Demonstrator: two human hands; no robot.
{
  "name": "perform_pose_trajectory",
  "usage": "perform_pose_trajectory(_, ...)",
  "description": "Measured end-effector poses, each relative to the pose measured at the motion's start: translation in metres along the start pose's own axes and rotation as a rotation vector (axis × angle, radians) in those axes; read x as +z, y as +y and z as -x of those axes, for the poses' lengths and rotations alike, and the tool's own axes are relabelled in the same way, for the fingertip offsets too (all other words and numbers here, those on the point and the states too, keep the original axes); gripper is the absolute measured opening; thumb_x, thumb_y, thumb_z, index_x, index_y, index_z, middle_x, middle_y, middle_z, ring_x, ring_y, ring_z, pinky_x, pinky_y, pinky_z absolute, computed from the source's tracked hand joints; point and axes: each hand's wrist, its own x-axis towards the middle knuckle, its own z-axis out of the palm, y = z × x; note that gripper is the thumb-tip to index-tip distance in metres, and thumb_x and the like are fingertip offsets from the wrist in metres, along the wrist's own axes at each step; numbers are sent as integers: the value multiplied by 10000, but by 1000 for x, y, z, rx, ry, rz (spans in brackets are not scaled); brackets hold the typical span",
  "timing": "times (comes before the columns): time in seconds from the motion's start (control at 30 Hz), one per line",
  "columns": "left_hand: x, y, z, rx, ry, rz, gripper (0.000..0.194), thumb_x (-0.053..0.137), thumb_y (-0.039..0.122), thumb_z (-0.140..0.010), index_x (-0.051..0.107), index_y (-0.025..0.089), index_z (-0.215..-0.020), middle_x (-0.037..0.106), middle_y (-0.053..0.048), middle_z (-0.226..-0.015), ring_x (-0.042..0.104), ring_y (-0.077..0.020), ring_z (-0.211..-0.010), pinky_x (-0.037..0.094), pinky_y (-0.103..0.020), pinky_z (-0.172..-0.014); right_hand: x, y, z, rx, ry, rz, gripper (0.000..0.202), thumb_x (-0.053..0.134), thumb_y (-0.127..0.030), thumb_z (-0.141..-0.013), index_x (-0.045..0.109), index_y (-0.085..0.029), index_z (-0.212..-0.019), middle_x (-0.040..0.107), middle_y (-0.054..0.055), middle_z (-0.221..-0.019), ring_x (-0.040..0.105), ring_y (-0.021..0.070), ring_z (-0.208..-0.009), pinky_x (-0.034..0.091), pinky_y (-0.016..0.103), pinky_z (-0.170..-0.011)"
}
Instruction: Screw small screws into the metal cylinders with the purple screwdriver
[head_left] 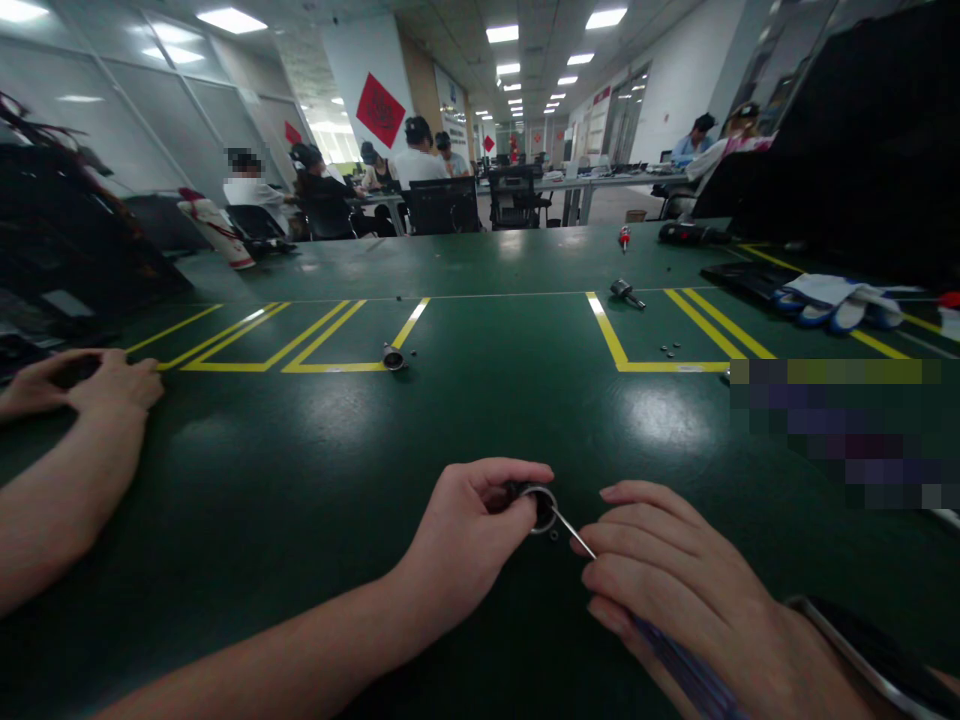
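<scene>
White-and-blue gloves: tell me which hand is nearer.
Right. The right hand is in front of the gloves and to their left; the left hand, gripping a round metal part, is farther left.

- Left hand (469,525) pinching a round metal part (541,509) over the green counter (480,420)
- Right hand (675,580) on a thin screwdriver (576,532), its tip in the part's opening
- Metal cup (393,357) lying by the yellow tape (334,367)
- White-and-blue gloves (838,302) over at the right

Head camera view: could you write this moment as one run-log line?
left hand: holding round metal part | right hand: holding thin-shafted tool, tip at part's opening | gloves: on green table
</scene>
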Motion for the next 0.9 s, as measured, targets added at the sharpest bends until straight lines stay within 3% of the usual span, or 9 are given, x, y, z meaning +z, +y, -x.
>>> perform_pose_trajectory(0.23,0,-2,0,34,6,-1,239,586,134,-688,697,144,-900,722,-54,-859,669,-184,-791,533,-293,-737,-4,-1,-1,43,33,-52,100,498,-141,-848,566,-192,-901,674,-5,-708,663,131,-736,504,279,-857)
perform_pose_trajectory(0.47,1,-3,0,68,31,-4,219,601,118,-676,697,148,-871,711,-56,-925,665,-188,-844,531,-297,-783,-1,-3,1,28,-31,20,121,467,-137,-860,577,-183,-833,675,15,-721,653,143,-724,510,304,-840)
perform_pose_trajectory(0.9,1,-6,-1,64,28,23,238,610,118,-662,686,149,-885,709,-51,-908,666,-186,-845,528,-304,-792,-3,-5,-1,42,-15,5,120,466,-132,-858,569,-188,-832,668,4,-699,655,139,-709,519,285,-824)
